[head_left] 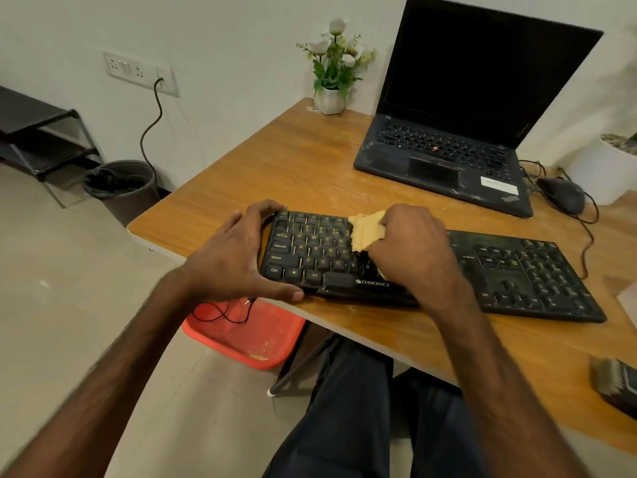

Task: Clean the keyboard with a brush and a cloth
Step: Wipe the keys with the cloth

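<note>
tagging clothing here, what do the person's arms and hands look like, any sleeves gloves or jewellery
The left forearm and right forearm are bare, with no sleeve in view. The left hand and right hand wear no gloves, and no ring, watch or bracelet shows on the visible fingers or wrists.

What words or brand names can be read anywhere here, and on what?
"ZEBRONICS": front edge of the keyboard.
"Ctrl", "Alt", "Shift", "Caps Lock", "A", "S", "D": its left keys.
Right-side key labels: too blurred.
Corner logo and white sticker on the laptop: too blurred to read.
</note>
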Demonstrator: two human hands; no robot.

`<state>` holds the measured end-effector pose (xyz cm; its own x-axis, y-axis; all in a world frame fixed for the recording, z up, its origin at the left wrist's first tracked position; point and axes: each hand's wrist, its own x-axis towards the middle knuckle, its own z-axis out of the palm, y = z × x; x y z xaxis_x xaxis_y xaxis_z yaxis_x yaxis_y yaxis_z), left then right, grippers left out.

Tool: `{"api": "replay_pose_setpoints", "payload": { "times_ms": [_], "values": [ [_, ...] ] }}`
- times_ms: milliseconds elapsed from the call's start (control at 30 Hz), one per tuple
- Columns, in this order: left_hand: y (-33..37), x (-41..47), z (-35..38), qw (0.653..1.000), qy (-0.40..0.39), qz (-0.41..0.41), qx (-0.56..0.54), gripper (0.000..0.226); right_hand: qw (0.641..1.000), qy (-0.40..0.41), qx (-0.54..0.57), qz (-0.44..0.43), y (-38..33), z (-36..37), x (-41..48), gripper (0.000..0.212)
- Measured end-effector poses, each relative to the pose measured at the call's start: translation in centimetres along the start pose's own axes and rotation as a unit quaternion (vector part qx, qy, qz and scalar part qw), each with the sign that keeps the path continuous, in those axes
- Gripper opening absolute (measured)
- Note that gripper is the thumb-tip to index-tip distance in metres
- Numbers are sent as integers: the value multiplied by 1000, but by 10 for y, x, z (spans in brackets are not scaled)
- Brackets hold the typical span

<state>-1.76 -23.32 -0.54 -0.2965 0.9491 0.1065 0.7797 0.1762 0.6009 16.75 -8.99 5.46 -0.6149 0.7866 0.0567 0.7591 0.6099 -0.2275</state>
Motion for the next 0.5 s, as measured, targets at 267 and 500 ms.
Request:
{"api": "replay_pose_setpoints", "payload": {
  "times_ms": [267, 500],
  "values": [
    [-4, 0, 0, 1000, -10, -13, -8, 130, 991, 16, 9, -133, -58, 19, -3, 28],
    [-6, -1, 1, 1000, -9, -7, -8, 131, 992, 70, 88, -51, 12, -3, 33, 29]
  ]
}}
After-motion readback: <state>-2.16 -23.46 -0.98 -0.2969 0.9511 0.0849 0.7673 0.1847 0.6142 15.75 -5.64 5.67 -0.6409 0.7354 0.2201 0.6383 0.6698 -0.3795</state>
